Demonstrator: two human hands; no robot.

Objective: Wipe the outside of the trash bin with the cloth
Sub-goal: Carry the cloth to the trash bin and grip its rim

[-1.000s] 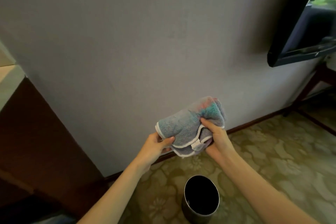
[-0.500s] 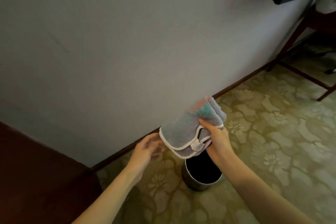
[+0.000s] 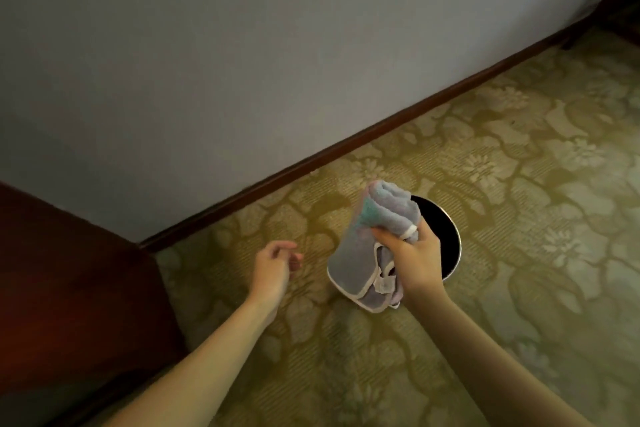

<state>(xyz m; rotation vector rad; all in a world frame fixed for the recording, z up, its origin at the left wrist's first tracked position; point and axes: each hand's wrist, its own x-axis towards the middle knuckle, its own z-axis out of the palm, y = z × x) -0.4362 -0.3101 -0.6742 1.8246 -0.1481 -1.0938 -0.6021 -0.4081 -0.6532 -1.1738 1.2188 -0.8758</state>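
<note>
A round metal trash bin point(image 3: 458, 246) with a dark inside stands on the carpet near the wall; I look down into its mouth. My right hand point(image 3: 414, 258) grips a bunched grey-blue cloth point(image 3: 360, 250) with white trim, held above the bin's left side and hiding much of its rim. My left hand point(image 3: 273, 267) hangs free to the left of the cloth, fingers loosely curled and apart, holding nothing. The bin's outer wall is almost entirely hidden from this angle.
A grey wall point(image 3: 242, 62) with a dark wooden skirting board point(image 3: 346, 149) runs behind the bin. A dark red-brown piece of furniture point(image 3: 69, 288) fills the lower left. Green floral carpet point(image 3: 519, 184) covers the floor around the bin.
My view has tilted down toward the floor. My left hand let go of the cloth and moved left. My right hand lowered the cloth over the bin.
</note>
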